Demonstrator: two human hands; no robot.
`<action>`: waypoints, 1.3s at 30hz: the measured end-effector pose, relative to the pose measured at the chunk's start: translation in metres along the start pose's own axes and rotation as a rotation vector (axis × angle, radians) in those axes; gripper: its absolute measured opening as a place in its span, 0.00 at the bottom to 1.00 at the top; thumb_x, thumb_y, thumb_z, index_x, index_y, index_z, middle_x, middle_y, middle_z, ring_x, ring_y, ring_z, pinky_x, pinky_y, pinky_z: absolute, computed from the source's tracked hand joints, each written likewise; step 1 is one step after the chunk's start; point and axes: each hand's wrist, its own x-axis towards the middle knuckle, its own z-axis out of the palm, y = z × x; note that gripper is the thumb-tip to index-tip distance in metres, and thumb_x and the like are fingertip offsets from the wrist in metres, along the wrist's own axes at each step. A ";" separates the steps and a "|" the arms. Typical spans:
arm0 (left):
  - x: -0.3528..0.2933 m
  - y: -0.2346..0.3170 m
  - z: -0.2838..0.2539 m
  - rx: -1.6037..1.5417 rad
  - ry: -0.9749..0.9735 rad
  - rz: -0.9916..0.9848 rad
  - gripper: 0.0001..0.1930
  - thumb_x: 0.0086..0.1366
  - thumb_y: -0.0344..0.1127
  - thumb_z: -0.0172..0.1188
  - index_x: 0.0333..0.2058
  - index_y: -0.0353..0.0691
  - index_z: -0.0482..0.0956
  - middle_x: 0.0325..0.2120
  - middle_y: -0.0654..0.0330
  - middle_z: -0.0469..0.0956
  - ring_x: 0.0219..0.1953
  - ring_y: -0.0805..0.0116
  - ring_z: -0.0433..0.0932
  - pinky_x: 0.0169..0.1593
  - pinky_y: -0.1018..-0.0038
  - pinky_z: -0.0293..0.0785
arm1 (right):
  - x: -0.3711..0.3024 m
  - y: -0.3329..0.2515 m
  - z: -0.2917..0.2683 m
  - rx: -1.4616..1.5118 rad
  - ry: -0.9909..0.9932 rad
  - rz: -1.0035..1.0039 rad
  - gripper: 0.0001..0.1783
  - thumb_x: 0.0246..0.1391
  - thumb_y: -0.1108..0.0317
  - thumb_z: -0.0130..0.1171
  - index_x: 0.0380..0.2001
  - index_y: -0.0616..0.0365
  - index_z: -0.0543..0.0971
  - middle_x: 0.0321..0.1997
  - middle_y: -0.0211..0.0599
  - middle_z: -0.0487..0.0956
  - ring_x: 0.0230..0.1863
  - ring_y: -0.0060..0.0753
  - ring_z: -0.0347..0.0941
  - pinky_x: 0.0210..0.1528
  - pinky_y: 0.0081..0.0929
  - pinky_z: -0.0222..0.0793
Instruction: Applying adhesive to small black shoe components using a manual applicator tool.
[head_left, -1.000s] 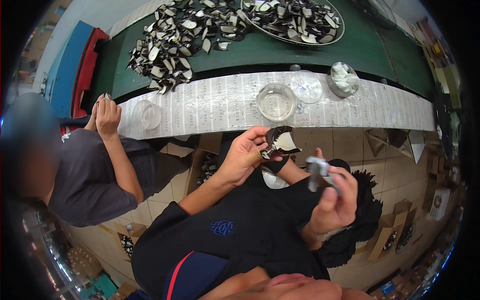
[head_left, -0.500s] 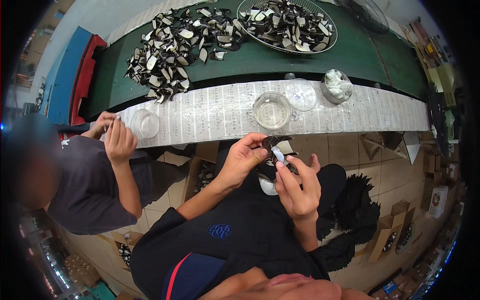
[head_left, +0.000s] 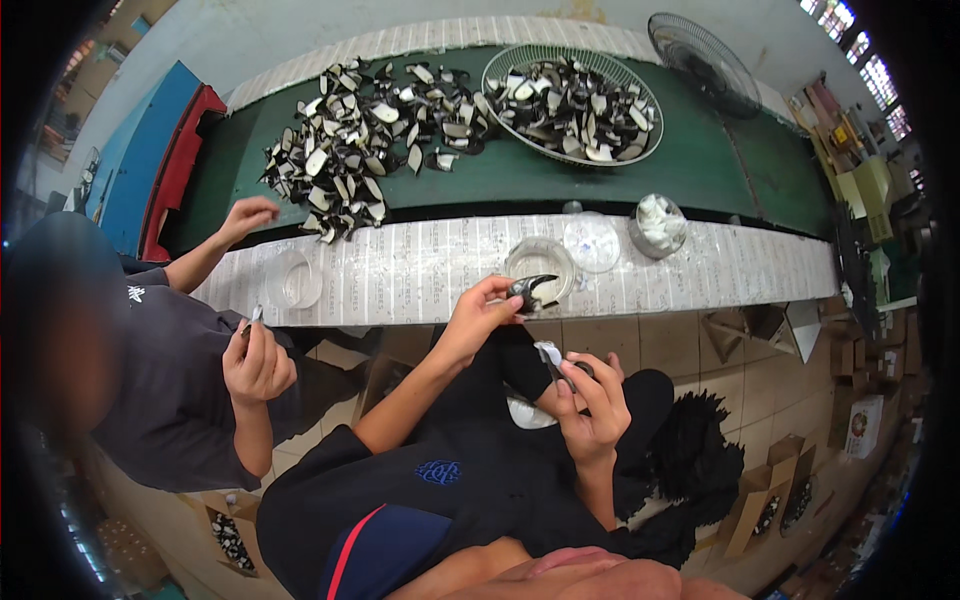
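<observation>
My left hand (head_left: 480, 318) pinches a glossy black shoe heel (head_left: 533, 291) with a pale inner face, just over the near rim of a clear round tub (head_left: 541, 262). Lower and to the right, my right hand (head_left: 590, 405) is closed on a slim tool with dark finger loops (head_left: 580, 369), which looks like forceps. At the tool's tip is a white wad (head_left: 547, 353), apart from the heel. The fingers partly hide the tool. Many similar black and cream heels (head_left: 345, 150) lie piled on the green belt (head_left: 450, 190).
A wire basket (head_left: 487, 85) full of heels stands at the back. On the pale bench strip (head_left: 430, 270) are a lid (head_left: 591, 243) and a tub of white wads (head_left: 658, 226). At left a co-worker's hand (head_left: 258, 370) holds a small item beside another tub (head_left: 293, 279).
My hands have separated: the heel is turned and nearer the tub, while the wad has come away from it, lower. The co-worker's hands have parted, one reaching toward the belt. My view has tilted up.
</observation>
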 end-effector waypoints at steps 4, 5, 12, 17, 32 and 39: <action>0.089 0.036 0.010 0.219 -0.075 0.111 0.17 0.64 0.35 0.60 0.48 0.32 0.74 0.37 0.61 0.76 0.37 0.74 0.76 0.43 0.74 0.78 | -0.008 0.009 -0.012 -0.083 0.060 0.089 0.13 0.45 0.80 0.62 0.38 0.61 0.81 0.40 0.44 0.80 0.39 0.42 0.78 0.50 0.38 0.71; 0.118 0.050 0.015 0.070 -0.088 0.192 0.18 0.66 0.36 0.58 0.51 0.31 0.73 0.39 0.60 0.76 0.37 0.72 0.76 0.49 0.70 0.78 | -0.010 0.007 -0.013 -0.104 0.070 0.113 0.14 0.44 0.81 0.62 0.38 0.61 0.81 0.40 0.43 0.80 0.40 0.41 0.78 0.50 0.40 0.72; 0.240 0.127 -0.022 0.508 0.182 0.665 0.31 0.68 0.42 0.56 0.61 0.26 0.59 0.57 0.42 0.68 0.58 0.58 0.71 0.60 0.70 0.66 | -0.023 -0.002 -0.012 -0.093 0.153 0.173 0.12 0.48 0.82 0.58 0.39 0.65 0.80 0.40 0.47 0.79 0.44 0.46 0.78 0.51 0.40 0.72; 0.199 0.088 -0.104 0.981 0.636 0.826 0.20 0.59 0.33 0.58 0.49 0.30 0.73 0.44 0.44 0.76 0.49 0.48 0.74 0.54 0.64 0.69 | -0.038 0.018 -0.019 -0.110 0.229 0.303 0.10 0.54 0.78 0.57 0.41 0.66 0.79 0.42 0.44 0.79 0.41 0.33 0.75 0.43 0.25 0.71; 0.223 0.067 -0.027 1.452 0.276 1.026 0.29 0.57 0.41 0.63 0.58 0.46 0.68 0.62 0.43 0.58 0.64 0.38 0.55 0.63 0.51 0.55 | -0.022 0.170 0.029 0.793 0.408 0.633 0.11 0.59 0.68 0.55 0.43 0.59 0.78 0.42 0.32 0.77 0.39 0.28 0.73 0.40 0.25 0.70; 0.336 0.021 -0.004 1.529 0.404 0.663 0.60 0.50 0.70 0.60 0.68 0.34 0.40 0.69 0.39 0.35 0.70 0.36 0.34 0.65 0.38 0.38 | 0.039 0.262 0.067 1.263 0.634 0.667 0.14 0.61 0.61 0.55 0.46 0.55 0.76 0.44 0.29 0.74 0.45 0.22 0.69 0.41 0.26 0.67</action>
